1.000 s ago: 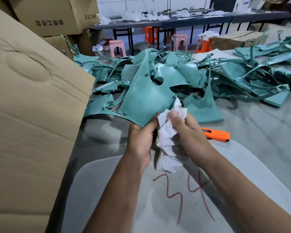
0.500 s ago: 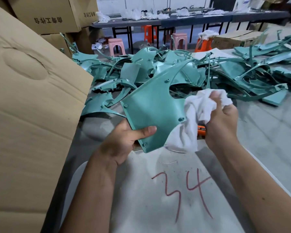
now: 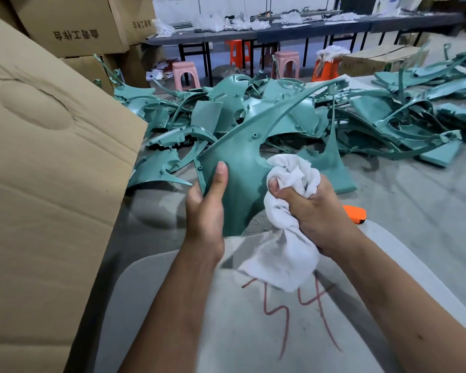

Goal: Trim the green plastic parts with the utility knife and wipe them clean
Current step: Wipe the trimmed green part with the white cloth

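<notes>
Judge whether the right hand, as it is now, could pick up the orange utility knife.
Probably not right away. The right hand is bunched around the white cloth, so it has no free fingers. The utility knife lies uncovered on the table just beside that hand, so the path itself looks open.

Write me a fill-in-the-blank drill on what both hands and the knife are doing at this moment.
1. The left hand grips the large green plastic panel with its ____ pressed on the panel's face.
2. The right hand clutches a bunched ____ cloth against that panel.
3. The orange utility knife lies on the grey table, held by ____ hand.
4. Red marker on the pale board beneath the forearms ends in the digit ____.

Missing words: thumb; white; neither; 4
</notes>
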The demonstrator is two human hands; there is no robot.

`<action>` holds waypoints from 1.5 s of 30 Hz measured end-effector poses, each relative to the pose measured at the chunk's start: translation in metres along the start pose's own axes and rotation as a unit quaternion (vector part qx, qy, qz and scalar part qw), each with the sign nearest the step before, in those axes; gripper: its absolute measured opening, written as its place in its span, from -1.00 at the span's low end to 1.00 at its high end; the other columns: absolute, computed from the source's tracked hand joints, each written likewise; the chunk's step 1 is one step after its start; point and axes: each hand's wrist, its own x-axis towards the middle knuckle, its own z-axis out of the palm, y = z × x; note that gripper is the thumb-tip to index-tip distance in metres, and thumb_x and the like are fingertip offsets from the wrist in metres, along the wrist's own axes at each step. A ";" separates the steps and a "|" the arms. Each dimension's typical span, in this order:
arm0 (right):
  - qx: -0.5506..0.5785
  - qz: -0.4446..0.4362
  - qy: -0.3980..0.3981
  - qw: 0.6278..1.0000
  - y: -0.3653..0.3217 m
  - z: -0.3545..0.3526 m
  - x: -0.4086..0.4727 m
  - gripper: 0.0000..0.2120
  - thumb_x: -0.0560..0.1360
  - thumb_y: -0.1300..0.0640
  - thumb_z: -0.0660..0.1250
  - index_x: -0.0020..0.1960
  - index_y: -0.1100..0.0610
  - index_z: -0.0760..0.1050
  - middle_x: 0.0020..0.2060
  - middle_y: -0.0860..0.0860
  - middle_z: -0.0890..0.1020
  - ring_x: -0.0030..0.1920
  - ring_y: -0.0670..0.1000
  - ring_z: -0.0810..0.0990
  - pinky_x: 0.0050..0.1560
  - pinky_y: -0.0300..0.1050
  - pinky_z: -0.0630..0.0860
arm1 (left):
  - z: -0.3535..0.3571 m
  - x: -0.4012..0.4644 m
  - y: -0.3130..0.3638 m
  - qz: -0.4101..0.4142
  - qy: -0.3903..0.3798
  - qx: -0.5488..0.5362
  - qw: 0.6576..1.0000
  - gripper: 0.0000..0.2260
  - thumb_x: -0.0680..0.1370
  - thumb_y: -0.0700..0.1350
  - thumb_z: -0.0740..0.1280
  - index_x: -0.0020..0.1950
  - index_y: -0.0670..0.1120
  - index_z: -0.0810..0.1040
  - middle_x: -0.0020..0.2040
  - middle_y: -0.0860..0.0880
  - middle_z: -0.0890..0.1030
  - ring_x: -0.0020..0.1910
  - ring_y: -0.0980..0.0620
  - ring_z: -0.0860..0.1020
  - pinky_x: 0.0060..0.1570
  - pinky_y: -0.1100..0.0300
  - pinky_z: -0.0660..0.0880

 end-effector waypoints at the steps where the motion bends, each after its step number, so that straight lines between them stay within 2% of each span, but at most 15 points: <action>1: -0.026 -0.003 -0.025 0.999 -0.001 -0.002 0.000 -0.78 0.62 0.09 0.35 -0.20 0.05 0.46 -0.45 -0.14 0.40 -0.42 -0.08 0.31 -0.31 -0.21 0.30 | -0.002 0.001 0.001 -0.010 -0.009 0.015 1.000 -0.63 0.49 0.09 0.46 0.20 -0.08 0.62 0.08 -0.03 0.73 0.07 0.00 0.71 0.00 0.10 0.64; 3: -0.132 -0.020 -0.033 0.991 -0.006 -0.007 0.000 -0.70 0.61 0.09 0.36 -0.29 -0.09 0.49 -0.45 -0.20 0.43 -0.37 -0.10 0.36 -0.24 -0.24 0.35 | -0.012 0.005 0.004 -0.029 -0.029 0.050 0.998 -0.64 0.51 0.10 0.47 0.19 -0.09 0.65 0.05 -0.02 0.74 0.02 0.00 0.72 -0.12 0.16 0.65; 6: -0.183 -0.058 0.140 0.971 -0.004 -0.017 0.002 -0.56 0.64 0.14 0.35 -0.41 -0.08 0.51 -0.52 -0.20 0.51 -0.50 -0.20 0.41 -0.43 -0.32 0.35 | -0.028 0.011 0.014 -0.046 -0.015 0.101 0.994 -0.48 0.38 0.24 0.53 0.21 -0.05 0.66 0.10 -0.02 0.73 0.13 -0.10 0.68 0.20 -0.09 0.58; 9: 0.005 0.048 0.267 0.962 -0.002 -0.015 0.006 -0.60 0.53 -0.37 0.27 -0.21 -0.09 0.62 -0.40 -0.10 0.64 -0.39 -0.09 0.61 -0.38 -0.14 0.54 | -0.036 0.013 0.018 -0.023 -0.020 0.084 0.996 -0.54 0.39 0.18 0.53 0.17 -0.04 0.68 0.08 -0.05 0.73 0.10 -0.12 0.69 0.12 -0.12 0.61; 11: 0.002 0.122 0.180 0.976 0.010 -0.009 0.002 -0.47 0.47 -0.54 0.16 0.01 -0.16 0.63 -0.19 -0.13 0.74 -0.17 -0.11 0.72 -0.12 0.02 0.63 | -0.030 0.009 0.014 -0.006 -0.052 0.085 0.995 -0.66 0.42 0.12 0.51 0.11 -0.02 0.69 0.05 -0.06 0.74 0.04 -0.09 0.71 -0.09 0.03 0.64; 14: -0.030 0.123 0.006 0.992 0.014 -0.003 -0.006 -0.52 0.43 -0.55 0.24 -0.14 -0.18 0.62 -0.25 -0.22 0.66 -0.22 -0.18 0.63 -0.05 -0.08 0.54 | -0.021 0.005 0.008 0.028 -0.093 0.129 0.987 -0.68 0.45 0.08 0.50 0.10 -0.06 0.68 0.03 -0.09 0.74 0.03 -0.16 0.70 -0.07 -0.01 0.66; 18: -0.074 0.029 -0.044 0.996 -0.001 -0.008 -0.005 -0.48 0.49 -0.22 0.47 -0.28 0.19 0.39 -0.40 -0.01 0.37 -0.35 -0.04 0.36 -0.32 -0.20 0.35 | -0.023 0.004 0.012 0.117 -0.107 0.173 0.972 -0.76 0.49 0.01 0.51 0.08 -0.08 0.63 0.00 -0.09 0.73 0.00 -0.13 0.70 -0.03 0.01 0.65; 22: -0.085 -0.004 -0.029 0.996 -0.007 -0.006 -0.003 -0.50 0.54 -0.15 0.37 -0.41 -0.01 0.18 -0.44 -0.11 0.22 -0.39 0.07 0.19 -0.36 0.01 0.19 | -0.019 -0.001 0.009 0.050 -0.154 0.154 0.975 -0.71 0.46 0.09 0.51 0.10 -0.02 0.67 0.06 -0.12 0.73 0.06 -0.19 0.69 0.02 -0.07 0.65; 24: -0.185 -0.045 -0.006 0.982 -0.007 -0.007 -0.002 -0.53 0.54 -0.13 0.32 -0.40 0.00 0.18 -0.45 -0.16 0.22 -0.39 -0.05 0.20 -0.35 -0.15 0.22 | -0.021 -0.002 0.012 0.001 -0.166 0.141 0.976 -0.73 0.47 0.09 0.52 0.10 0.00 0.69 0.07 -0.13 0.72 0.05 -0.17 0.70 -0.01 -0.07 0.65; 27: -0.336 -0.130 0.131 0.924 -0.002 -0.018 0.003 -0.63 0.51 0.27 0.32 -0.39 -0.02 0.35 -0.47 -0.17 0.36 -0.43 -0.12 0.25 -0.33 -0.43 0.25 | -0.029 -0.002 0.021 -0.057 -0.173 0.098 0.978 -0.80 0.46 0.08 0.49 0.01 0.02 0.73 0.00 -0.09 0.74 -0.10 -0.03 0.72 -0.25 0.13 0.64; 30: -0.167 -0.133 0.286 0.934 0.001 -0.028 0.004 -0.65 0.67 0.13 0.32 -0.28 -0.08 0.40 -0.44 -0.19 0.47 -0.40 -0.23 0.42 -0.30 -0.34 0.38 | -0.025 -0.006 0.022 -0.055 -0.133 0.055 0.988 -0.79 0.44 0.06 0.46 -0.02 0.00 0.75 -0.01 -0.06 0.75 -0.10 0.03 0.73 -0.27 0.22 0.62; 33: -0.059 0.002 0.264 0.963 0.006 -0.005 0.001 -0.68 0.60 -0.34 0.18 -0.02 -0.11 0.49 -0.29 -0.34 0.65 -0.23 -0.35 0.61 -0.23 -0.46 0.48 | -0.008 -0.014 0.011 -0.077 -0.098 0.057 0.991 -0.64 0.46 0.08 0.46 0.17 -0.09 0.67 0.07 -0.05 0.74 0.00 0.01 0.72 -0.19 0.21 0.63; 36: 0.044 0.059 0.169 0.983 0.012 0.002 0.001 -0.81 0.50 -0.17 0.30 0.03 -0.10 0.53 -0.23 -0.28 0.70 -0.18 -0.25 0.67 -0.17 -0.29 0.59 | -0.003 -0.017 0.003 -0.104 -0.107 0.073 0.986 -0.65 0.52 0.06 0.45 0.22 -0.09 0.64 0.10 -0.07 0.73 0.09 -0.07 0.70 -0.03 0.09 0.64; 39: 0.057 0.033 0.102 0.993 -0.004 -0.004 0.004 -0.91 0.50 0.03 0.40 -0.18 -0.07 0.63 -0.33 -0.10 0.61 -0.34 -0.09 0.57 -0.29 -0.17 0.50 | -0.005 -0.014 0.004 -0.094 -0.112 0.103 0.984 -0.68 0.44 0.12 0.48 0.09 -0.02 0.70 0.06 -0.06 0.74 0.05 -0.09 0.71 0.01 0.00 0.65; 45: 0.104 0.007 0.139 0.985 -0.007 -0.002 0.002 -0.69 0.60 0.16 0.35 -0.30 -0.05 0.55 -0.43 -0.07 0.46 -0.53 -0.09 0.41 -0.51 -0.26 0.33 | -0.001 -0.014 0.008 -0.100 -0.142 0.131 0.976 -0.80 0.44 0.17 0.47 -0.01 0.13 0.72 0.02 0.00 0.75 0.01 -0.01 0.72 -0.09 0.12 0.66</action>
